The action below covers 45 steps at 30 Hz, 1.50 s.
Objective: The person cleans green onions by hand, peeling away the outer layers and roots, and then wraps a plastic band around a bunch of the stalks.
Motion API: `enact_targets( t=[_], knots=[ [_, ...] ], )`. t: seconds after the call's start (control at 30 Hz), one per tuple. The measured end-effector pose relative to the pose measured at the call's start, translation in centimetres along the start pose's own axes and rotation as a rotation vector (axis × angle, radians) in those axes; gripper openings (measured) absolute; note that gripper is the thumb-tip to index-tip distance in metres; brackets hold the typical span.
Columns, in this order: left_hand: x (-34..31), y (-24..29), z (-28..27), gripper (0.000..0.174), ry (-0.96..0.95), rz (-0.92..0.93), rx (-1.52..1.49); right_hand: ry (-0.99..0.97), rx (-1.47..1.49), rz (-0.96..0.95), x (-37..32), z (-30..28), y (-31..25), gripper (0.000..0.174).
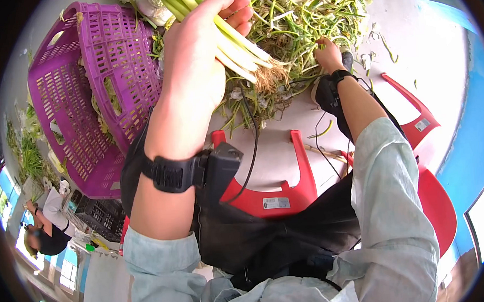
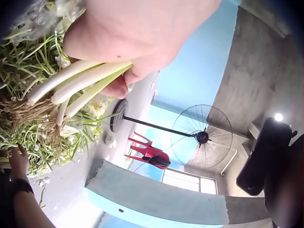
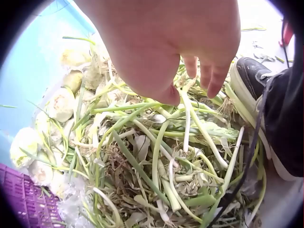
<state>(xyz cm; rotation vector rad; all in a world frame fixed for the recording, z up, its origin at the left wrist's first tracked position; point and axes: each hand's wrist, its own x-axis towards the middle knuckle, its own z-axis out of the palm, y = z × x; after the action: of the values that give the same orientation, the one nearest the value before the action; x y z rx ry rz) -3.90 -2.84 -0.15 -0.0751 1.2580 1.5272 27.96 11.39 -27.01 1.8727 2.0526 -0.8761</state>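
My left hand [image 1: 193, 55] grips a bunch of green onions [image 1: 242, 47], its fingers curled round the pale stalks. The stringy roots [image 2: 28, 111] hang out beyond the thumb side in the left wrist view, and the green tops run past the upper edge of the head view. Low over a heap of discarded onion stalks and leaves [image 3: 156, 161] is my right hand [image 1: 329, 54], its fingers loosely bent downward. In the right wrist view the thumb and fingers stand apart, with loose stalks [image 3: 194, 114] just below the fingertips.
A purple crate [image 1: 123, 75] stands left of the heap. Red stools [image 1: 277, 198] are near my legs, and a black cable [image 1: 252, 145] hangs by my left wrist. My shoe [image 3: 251, 80] borders the heap. Another person [image 1: 52, 237] is at far left; a fan [image 2: 202, 137] stands beyond.
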Motion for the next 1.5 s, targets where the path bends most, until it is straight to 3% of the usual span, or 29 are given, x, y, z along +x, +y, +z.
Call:
enact_targets(
  t=[0.1, 0.23, 0.27, 0.53, 0.63, 0.73, 0.87, 0.97, 1.03, 1.1, 1.17, 1.2, 1.4, 1.5],
  knots=[
    [0.0, 0.3, -0.1, 0.025, 0.005, -0.011, -0.011, 0.037, -0.008, -0.057, 2.3, 0.5, 0.1, 0.055],
    [0.4, -0.2, -0.2, 0.025, 0.022, -0.046, 0.011, 0.126, 0.009, 0.052, 4.0, 2.0, 1.0, 0.05],
    [0.3, -0.2, -0.2, 0.026, 0.023, -0.06, 0.015, 0.192, 0.017, 0.035, 3.6, 2.0, 0.6, 0.041],
    [-1.1, 0.3, 1.3, 0.025, -0.054, -0.068, 0.017, 0.3, 0.157, 0.21, -0.1, -4.1, -1.4, 0.039],
    [-1.1, -0.1, 1.3, 0.027, -0.082, -0.045, -0.015, 0.345, 0.174, 0.071, -0.4, -9.8, -1.3, 0.039],
    [-1.6, -0.4, 1.2, 0.028, -0.106, -0.063, -0.005, 0.173, 0.359, -0.046, -1.0, -16.3, -2.2, 0.034],
    [-3.1, -0.7, 1.4, 0.028, -0.165, -0.089, 0.1, 0.168, 0.768, -0.183, -11.3, -24.4, -10.1, 0.02],
    [-3.6, -1.4, 1.6, 0.034, -0.267, -0.185, 0.19, 0.191, 1.048, -0.328, -18.5, -22.8, -13.4, 0.019],
    [-3.7, -1.8, 1.9, 0.038, -0.268, -0.201, 0.201, 0.209, 0.984, -0.421, -20.9, -19.2, -14.1, 0.021],
    [-3.8, -2.4, 2.2, 0.04, -0.234, -0.222, 0.172, 0.026, 0.884, -0.472, -23.0, -17.9, -15.8, 0.02],
    [-2.5, -2.6, 2.0, 0.042, -0.272, -0.241, 0.055, -0.017, 0.788, -0.653, -23.4, -16.5, -16.8, 0.021],
    [-2.0, -2.4, 1.9, 0.041, -0.258, -0.221, 0.019, -0.134, 0.722, -0.61, -23.7, -16.9, -17.4, 0.021],
    [-0.3, -1.9, 1.5, 0.026, -0.139, -0.161, 0.013, -0.275, 0.411, -0.69, -21.7, -16.9, -17.1, 0.021],
    [-0.5, -2.0, 1.6, 0.032, -0.111, -0.169, 0.063, -0.258, 0.335, -0.638, -20.2, -16.8, -16.5, 0.021]
  ],
)
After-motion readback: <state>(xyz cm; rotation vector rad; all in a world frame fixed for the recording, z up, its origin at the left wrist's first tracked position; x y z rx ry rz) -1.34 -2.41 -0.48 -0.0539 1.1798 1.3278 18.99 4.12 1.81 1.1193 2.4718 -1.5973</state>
